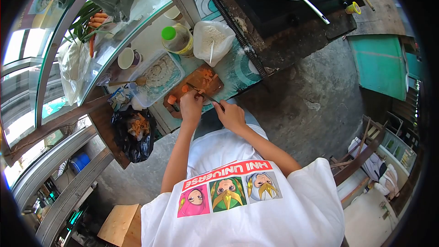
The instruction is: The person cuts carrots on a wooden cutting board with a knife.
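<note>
My right hand [231, 115] is wrapped round the handle of a knife [210, 97], whose blade points up and left over a wooden cutting board [218, 83]. Beside the blade, my left hand [191, 107] has its fingers closed on a small piece of carrot [201, 91], mostly hidden by them. Chopped carrot [209, 78] lies on the board's far right part. Two larger carrot chunks sit left of the blade, one of them a thick carrot end [172, 99] near the board's left edge.
A clear plastic tub [157, 71] with whitish residue, a bowl of white powder [212, 41], a green-capped bottle [177, 40] and a paper cup [129, 58] crowd the far side. A black bag of peelings [137, 130] hangs at left; a stove [292, 0] stands far right.
</note>
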A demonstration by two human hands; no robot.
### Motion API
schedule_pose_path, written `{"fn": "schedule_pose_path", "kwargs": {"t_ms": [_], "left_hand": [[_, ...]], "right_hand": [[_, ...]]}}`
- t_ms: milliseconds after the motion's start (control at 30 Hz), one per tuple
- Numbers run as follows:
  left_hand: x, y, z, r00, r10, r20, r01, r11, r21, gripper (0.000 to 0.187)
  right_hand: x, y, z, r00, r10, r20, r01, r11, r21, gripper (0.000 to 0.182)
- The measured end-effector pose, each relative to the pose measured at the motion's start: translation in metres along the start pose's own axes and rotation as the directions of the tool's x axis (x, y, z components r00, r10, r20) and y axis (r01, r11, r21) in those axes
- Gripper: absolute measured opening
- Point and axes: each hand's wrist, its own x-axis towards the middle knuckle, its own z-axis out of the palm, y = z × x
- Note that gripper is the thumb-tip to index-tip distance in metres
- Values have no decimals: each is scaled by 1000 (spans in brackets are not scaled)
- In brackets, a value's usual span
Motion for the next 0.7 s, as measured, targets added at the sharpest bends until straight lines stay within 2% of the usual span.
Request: {"fn": "schedule_pose_path", "kwargs": {"t_ms": [167, 233, 467, 700], "left_hand": [[4, -3, -1, 999, 9, 45, -11, 999, 44, 16], [6, -3, 0, 999, 13, 36, -14, 999, 40, 18], [7, -8, 1, 999, 21, 44, -22, 1000, 18, 20], [10, -16, 4, 997, 44, 58, -45, 999, 6, 18]], "right_hand": [[3, 0, 1, 1000, 11, 11, -12, 1000, 24, 47], [8, -2, 3, 995, 54, 86, -54, 999, 3, 45], [8, 4, 10, 996, 65, 59, -67, 998, 21, 51], [12, 5, 12, 988, 108, 110, -117, 990, 77, 52]]}}
